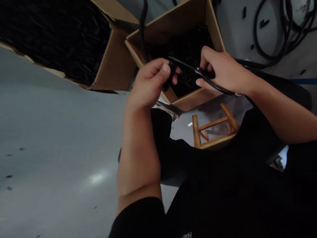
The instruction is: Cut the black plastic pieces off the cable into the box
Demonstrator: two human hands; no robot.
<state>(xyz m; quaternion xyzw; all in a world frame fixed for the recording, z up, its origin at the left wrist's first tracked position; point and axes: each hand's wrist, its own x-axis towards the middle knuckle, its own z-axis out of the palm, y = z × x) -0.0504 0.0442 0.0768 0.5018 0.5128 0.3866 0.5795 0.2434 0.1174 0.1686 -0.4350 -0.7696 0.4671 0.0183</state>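
Note:
My left hand [152, 77] is closed, thumb on top, round a black rubber-like piece [169, 77]. A thick black hose [142, 31] comes down from the top edge and passes behind this hand; whether it joins the held piece is hidden. My right hand [220, 69] grips black-handled scissors [197, 70], its fingers in and around the handles. The blades point left, their tips close to the piece in my left hand. Below both hands stands an open cardboard box [193, 102] holding many small black pieces [189, 74].
A larger cardboard box [112, 62] full of black pieces [54, 36] stands at upper left. Coiled black hose [256, 39] lies on the floor at upper right, near loose bits. A wooden stool [196, 130] is close to my legs. More scraps [9, 176] dot the grey floor.

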